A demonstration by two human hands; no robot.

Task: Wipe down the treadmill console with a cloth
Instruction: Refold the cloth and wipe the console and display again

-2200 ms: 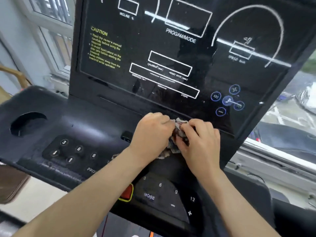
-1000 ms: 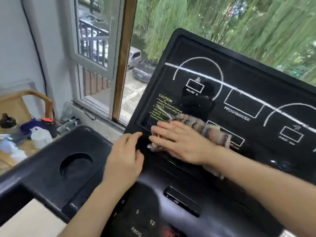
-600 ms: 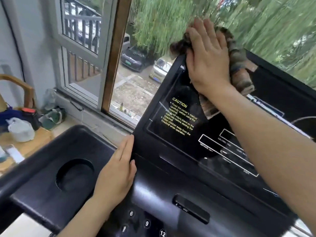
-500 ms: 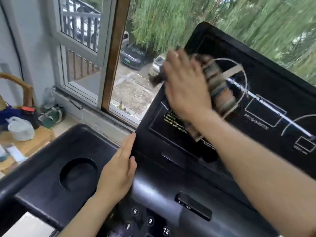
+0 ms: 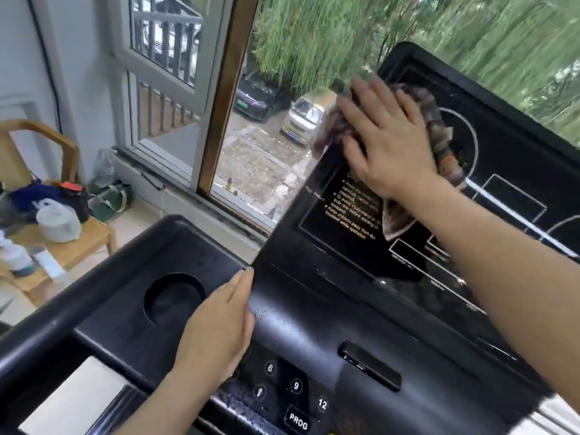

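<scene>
1. Left hand lies flat on the console, fingers straight and together, beside the cup hole.
2. Right hand, fingers spread, presses the cloth against the screen's upper-left corner.
3. Buttons read 6, 9, 12, PROG; the yellow warning text is blurred.

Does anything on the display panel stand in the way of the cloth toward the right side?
Nothing visible does. The right hand presses the cloth flat on the upper left of the display panel; the panel to its right is bare. The left hand rests on the lower deck, below that path.
</scene>
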